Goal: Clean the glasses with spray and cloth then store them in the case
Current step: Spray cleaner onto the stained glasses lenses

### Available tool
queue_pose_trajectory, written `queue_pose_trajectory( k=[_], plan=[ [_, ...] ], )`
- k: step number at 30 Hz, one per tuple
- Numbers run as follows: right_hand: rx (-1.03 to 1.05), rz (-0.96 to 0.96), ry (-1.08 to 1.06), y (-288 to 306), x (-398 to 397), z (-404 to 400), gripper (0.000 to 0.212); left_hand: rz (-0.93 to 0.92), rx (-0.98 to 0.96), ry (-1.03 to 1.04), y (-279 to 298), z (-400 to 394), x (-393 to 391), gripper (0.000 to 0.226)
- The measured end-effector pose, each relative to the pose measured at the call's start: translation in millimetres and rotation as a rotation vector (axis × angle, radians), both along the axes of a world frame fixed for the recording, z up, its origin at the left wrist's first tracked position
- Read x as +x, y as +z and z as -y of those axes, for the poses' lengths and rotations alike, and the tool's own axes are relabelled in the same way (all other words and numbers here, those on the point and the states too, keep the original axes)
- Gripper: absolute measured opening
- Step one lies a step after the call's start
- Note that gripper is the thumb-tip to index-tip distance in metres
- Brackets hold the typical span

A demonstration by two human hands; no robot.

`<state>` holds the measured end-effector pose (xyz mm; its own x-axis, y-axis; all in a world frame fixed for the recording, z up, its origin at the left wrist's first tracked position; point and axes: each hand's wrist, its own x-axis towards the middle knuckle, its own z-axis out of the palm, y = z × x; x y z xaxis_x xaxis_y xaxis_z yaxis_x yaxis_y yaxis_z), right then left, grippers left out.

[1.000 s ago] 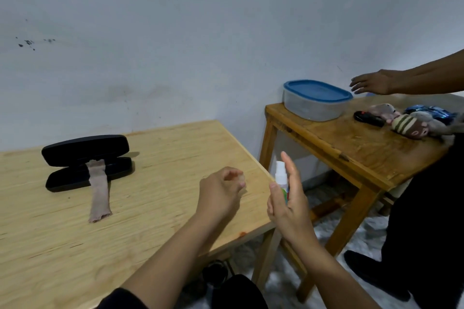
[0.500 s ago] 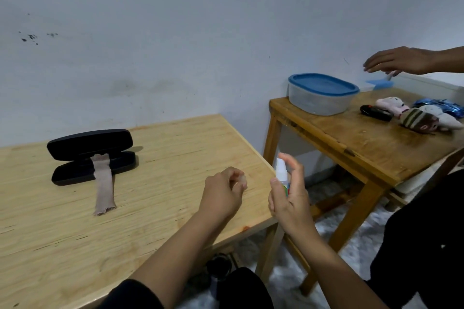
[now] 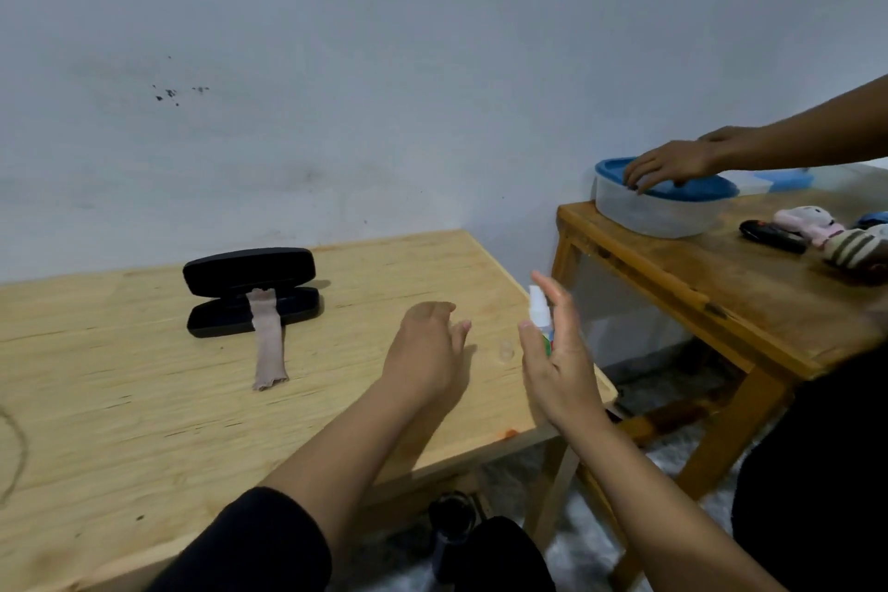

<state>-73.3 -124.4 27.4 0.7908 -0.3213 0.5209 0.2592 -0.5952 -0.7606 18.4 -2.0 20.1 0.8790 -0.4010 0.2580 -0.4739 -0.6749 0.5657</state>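
Two hands of yours are over the near right corner of the pale wooden tabletop [image 3: 144,399]. Your right hand [image 3: 560,365] grips a small white spray bottle [image 3: 539,310], thumb and fingers wrapped round its body and the index finger raised above the nozzle. Your left hand [image 3: 425,346] hovers palm down just beside it, its fingers relaxed and grasping nothing. A small clear cap [image 3: 505,350] sits on the wood between your hands. Well to the left, the black glasses case [image 3: 250,291] lies open, with the beige cloth [image 3: 268,341] draped from it onto the tabletop. Whether the glasses lie inside the case cannot be told. On the darker side table [image 3: 696,284] to the right, another person's hand [image 3: 672,166] rests on a blue-lidded plastic container [image 3: 658,212].
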Motion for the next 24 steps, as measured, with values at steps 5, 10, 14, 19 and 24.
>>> queue_pose_trajectory(
  k=[5,10,14,19,24],
  plan=[
    [-0.001,0.020,0.069,8,10,-23,0.043,0.148,0.196,0.064,18,-33,7,0.045],
    [-0.032,0.061,0.139,19,24,-51,0.043,0.246,0.290,0.158,32,-74,14,0.047],
    [-0.043,0.121,0.201,26,38,-78,0.044,0.265,0.309,0.266,48,-119,13,0.047],
    [-0.024,0.132,0.319,33,53,-127,0.044,0.269,0.306,0.410,68,-190,2,0.051],
    [-0.028,0.142,0.438,36,61,-183,0.045,0.269,0.289,0.578,76,-267,-19,0.042]
  ],
)
